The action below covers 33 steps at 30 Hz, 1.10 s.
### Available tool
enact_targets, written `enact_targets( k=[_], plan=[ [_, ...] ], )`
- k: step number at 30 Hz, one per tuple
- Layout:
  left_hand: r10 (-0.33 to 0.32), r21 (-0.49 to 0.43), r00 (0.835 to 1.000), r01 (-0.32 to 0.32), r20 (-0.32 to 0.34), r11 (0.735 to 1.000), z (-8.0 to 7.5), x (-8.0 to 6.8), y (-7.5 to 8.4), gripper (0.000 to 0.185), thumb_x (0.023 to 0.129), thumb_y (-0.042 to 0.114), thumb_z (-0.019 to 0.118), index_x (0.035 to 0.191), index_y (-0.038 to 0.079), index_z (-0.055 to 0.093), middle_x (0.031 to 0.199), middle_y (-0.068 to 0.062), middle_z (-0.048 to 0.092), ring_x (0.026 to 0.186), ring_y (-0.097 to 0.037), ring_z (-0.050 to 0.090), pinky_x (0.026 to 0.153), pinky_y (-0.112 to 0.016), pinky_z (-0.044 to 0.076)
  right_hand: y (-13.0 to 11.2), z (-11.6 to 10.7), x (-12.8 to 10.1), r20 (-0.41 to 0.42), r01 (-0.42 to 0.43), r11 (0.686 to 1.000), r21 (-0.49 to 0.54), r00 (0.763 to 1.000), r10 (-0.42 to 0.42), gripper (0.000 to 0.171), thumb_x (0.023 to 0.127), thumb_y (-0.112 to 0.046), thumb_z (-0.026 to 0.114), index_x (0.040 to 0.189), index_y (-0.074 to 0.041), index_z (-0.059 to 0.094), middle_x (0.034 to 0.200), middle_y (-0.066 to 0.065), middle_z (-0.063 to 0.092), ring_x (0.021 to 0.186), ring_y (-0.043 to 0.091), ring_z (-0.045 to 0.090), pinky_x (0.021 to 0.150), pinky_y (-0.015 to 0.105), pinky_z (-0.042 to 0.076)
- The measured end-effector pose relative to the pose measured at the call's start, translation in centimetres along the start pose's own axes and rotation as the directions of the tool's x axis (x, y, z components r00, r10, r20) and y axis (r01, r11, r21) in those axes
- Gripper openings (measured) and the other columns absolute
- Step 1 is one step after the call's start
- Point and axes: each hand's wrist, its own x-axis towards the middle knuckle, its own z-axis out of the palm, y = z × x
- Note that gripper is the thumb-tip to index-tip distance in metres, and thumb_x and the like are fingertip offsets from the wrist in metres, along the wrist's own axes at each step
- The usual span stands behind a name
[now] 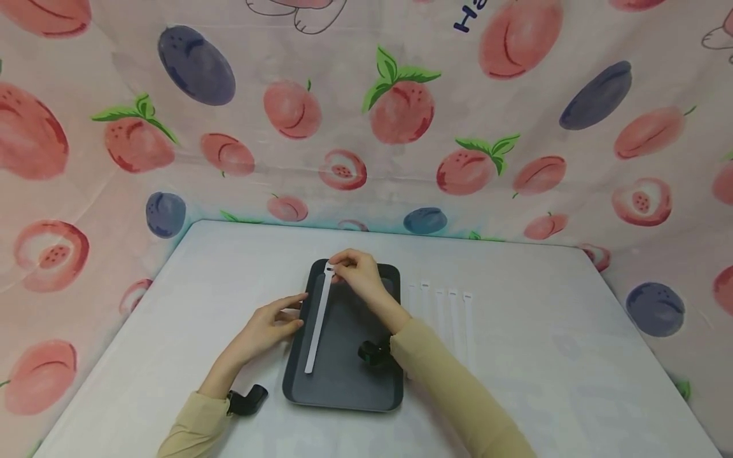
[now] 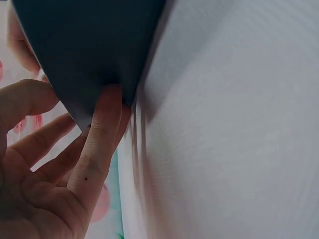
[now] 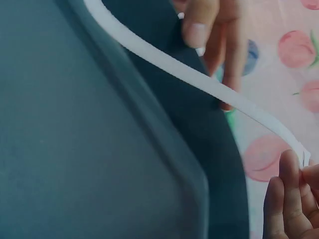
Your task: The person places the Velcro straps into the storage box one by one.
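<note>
So there's a white strap lying lengthwise in the left part of a dark grey tray, near end down on the tray floor, far end lifted up at the tray's back rim. The right hand has that far end pinched between its fingertips; in the right wrist view the strap arcs over the tray's rim with fingers at its tip, though the actual pinch is cut off at the frame edge.

The left hand sits at the tray's left edge, fingers fairly straight and spread, tips touching the rim and gripping nothing. The left wrist view is blurry, but one finger is clearly pressed up against the tray's corner.

Just right of the tray, five more white straps lie side by side on the white table, pretty hard to pick out against it, and the right sleeve hides some of their near ends. Peach-print cloth hangs all around.
</note>
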Motion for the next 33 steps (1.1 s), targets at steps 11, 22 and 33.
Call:
enact_targets(
  k=[11, 22, 33],
  plan=[
    [-0.006, 0.028, 1.0, 0.006, -0.001, 1.0, 0.0, -0.1, 0.2, 0.054, 0.092, 0.013, 0.063, 0.143, 0.01, 0.046, 0.134, -0.024, 0.053, 0.11, -0.035, 0.065, 0.078, -0.027, 0.054, 1.6, 1.4, 0.4, 0.016, -0.079, 0.996, -0.037, 0.997, 0.08, 0.014, 0.089, 0.001, 0.058, 0.097, 0.005, 0.069, 0.084, 0.021, 0.069, 0.062, 0.018, 0.069, 0.07, 0.041, 0.058],
    [-0.014, 0.012, 1.0, 0.014, -0.005, 1.0, -0.1, -0.1, 0.2, 0.054, 0.091, 0.012, 0.063, 0.143, 0.01, 0.046, 0.135, -0.025, 0.052, 0.11, -0.036, 0.065, 0.076, -0.026, 0.056, 2.5, 2.2, 0.3, 0.019, -0.098, 0.988, -0.118, 0.995, 0.101, 0.015, 0.089, 0.001, 0.058, 0.097, 0.003, 0.07, 0.089, 0.023, 0.071, 0.075, 0.033, 0.071, 0.069, 0.035, 0.059],
    [-0.007, -0.048, 1.0, 0.008, 0.023, 0.999, 0.0, -0.2, 0.0, 0.054, 0.093, 0.013, 0.062, 0.144, 0.008, 0.044, 0.138, -0.027, 0.049, 0.113, -0.038, 0.062, 0.075, -0.026, 0.057, 3.3, 2.4, 0.1, 0.033, -0.09, 0.977, -0.194, 0.995, 0.098, 0.014, 0.09, 0.001, 0.059, 0.098, 0.002, 0.069, 0.087, 0.02, 0.072, 0.073, 0.031, 0.072, 0.062, 0.026, 0.056]
  ],
)
